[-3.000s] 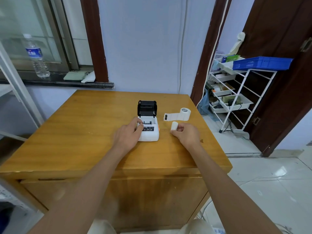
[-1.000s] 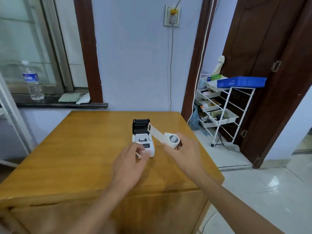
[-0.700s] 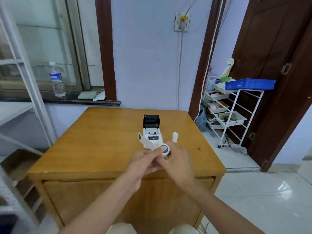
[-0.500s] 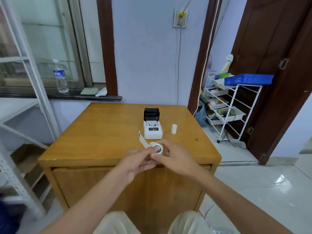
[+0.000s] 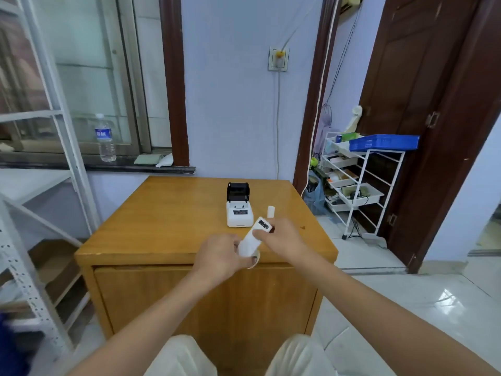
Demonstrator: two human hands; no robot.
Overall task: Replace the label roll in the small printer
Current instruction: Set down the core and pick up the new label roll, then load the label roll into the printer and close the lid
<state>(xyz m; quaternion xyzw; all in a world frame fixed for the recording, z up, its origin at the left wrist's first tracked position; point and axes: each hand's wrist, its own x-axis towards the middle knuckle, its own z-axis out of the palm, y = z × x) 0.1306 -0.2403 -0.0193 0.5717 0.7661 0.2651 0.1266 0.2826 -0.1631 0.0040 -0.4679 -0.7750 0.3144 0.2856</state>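
A small white printer [image 5: 239, 216] with its black lid raised stands on the wooden table [image 5: 168, 226]. Just right of it stands a small white core [image 5: 271, 212], upright. Both hands hover above the table's near edge. My left hand [image 5: 219, 257] grips the white label roll [image 5: 250, 246]. My right hand [image 5: 282, 237] pinches the roll's loose strip, whose end bears a black print mark [image 5: 264, 225], and holds it stretched up and to the right of the roll.
A white wire rack [image 5: 360, 183] with a blue basket stands right of the table by a dark door. A water bottle [image 5: 105, 138] sits on the window sill at left. A white metal shelf frame [image 5: 54, 147] stands on the left.
The right hand set down the small core, picked up the label roll and brought it toward the table's near edge. Now the left hand holds the roll and the right pulls the strip out.
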